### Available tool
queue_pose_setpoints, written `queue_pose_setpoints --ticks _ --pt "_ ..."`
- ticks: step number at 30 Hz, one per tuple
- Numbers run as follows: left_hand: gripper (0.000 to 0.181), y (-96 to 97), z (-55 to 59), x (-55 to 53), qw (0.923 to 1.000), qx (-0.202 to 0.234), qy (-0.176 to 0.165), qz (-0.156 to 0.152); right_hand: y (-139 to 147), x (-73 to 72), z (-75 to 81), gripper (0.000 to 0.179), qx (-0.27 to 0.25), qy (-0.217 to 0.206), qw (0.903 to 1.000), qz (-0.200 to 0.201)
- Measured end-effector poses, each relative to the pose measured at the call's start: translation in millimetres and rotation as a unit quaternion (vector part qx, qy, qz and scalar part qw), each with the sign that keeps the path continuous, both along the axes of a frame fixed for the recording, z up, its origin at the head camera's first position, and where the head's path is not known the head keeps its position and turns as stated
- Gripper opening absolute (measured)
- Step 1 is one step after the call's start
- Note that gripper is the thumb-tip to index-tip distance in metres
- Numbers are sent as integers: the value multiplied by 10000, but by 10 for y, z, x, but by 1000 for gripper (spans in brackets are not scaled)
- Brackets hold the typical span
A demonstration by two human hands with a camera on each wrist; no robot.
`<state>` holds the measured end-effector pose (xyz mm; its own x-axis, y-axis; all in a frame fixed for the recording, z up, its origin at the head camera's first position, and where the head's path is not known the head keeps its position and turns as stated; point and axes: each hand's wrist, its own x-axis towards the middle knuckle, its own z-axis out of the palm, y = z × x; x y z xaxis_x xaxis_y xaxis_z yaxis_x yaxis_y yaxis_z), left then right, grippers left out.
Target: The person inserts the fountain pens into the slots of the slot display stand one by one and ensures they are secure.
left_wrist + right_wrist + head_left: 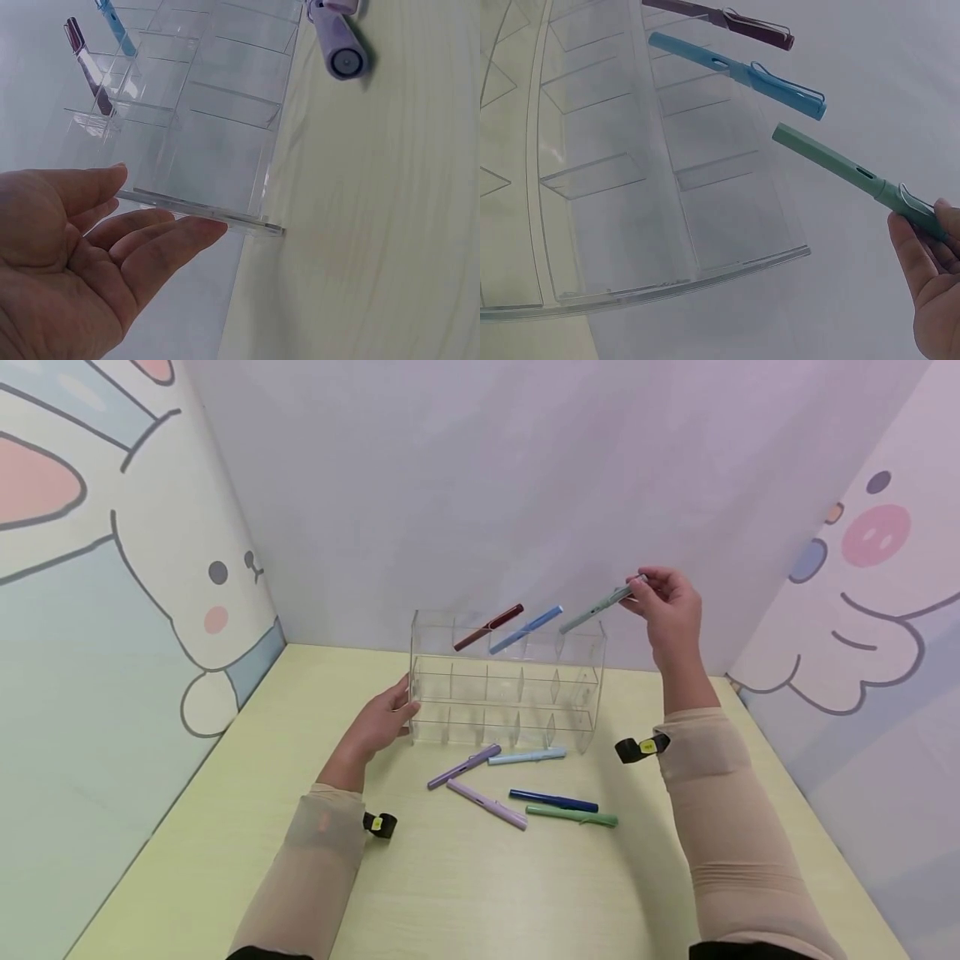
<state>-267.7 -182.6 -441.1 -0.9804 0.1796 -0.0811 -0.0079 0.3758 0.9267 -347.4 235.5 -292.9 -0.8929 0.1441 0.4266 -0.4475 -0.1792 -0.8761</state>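
Observation:
My right hand (pixel 671 610) pinches a grey-green pen (pixel 840 161) by its clip end, above the right part of a clear acrylic pen rack (pixel 506 689). The pen slants, its free end toward the top row. My left hand (pixel 381 720) holds the rack's left side panel (pixel 202 210), thumb at the edge and fingers along the outside. A dark red pen (pixel 488 627) and a blue pen (pixel 527 630) rest tilted in the top row, clips up. In the right wrist view, the blue pen (pixel 735 73) is nearest to the grey-green one.
In front of the rack lie a purple pen (pixel 463 767), a light blue pen (pixel 527 757), a lilac pen (pixel 487 804), a dark blue pen (pixel 553 800) and a green pen (pixel 572 816). A pale wall (pixel 480 485) stands behind the rack; printed panels flank the table (pixel 450 893).

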Motion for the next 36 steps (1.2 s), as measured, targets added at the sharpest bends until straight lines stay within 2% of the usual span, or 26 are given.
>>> queue_pose_setpoints --ticks 6,16,20,24,36 --pt "63 4 1 10 10000 -5 10 -19 -20 -19 -56 23 21 -19 10000 67" --pt "63 13 15 -16 10000 18 49 -8 -66 -23 -217 27 610 -11 9981 77" --pt "63 19 23 -16 10000 11 46 5 -103 -18 -269 23 747 -103 9971 114" --pt "63 23 30 -16 10000 -9 39 24 -147 -15 -303 21 1026 -236 9944 111" --pt "62 16 23 -33 10000 13 23 23 -217 -9 -373 38 1833 -426 9821 62"
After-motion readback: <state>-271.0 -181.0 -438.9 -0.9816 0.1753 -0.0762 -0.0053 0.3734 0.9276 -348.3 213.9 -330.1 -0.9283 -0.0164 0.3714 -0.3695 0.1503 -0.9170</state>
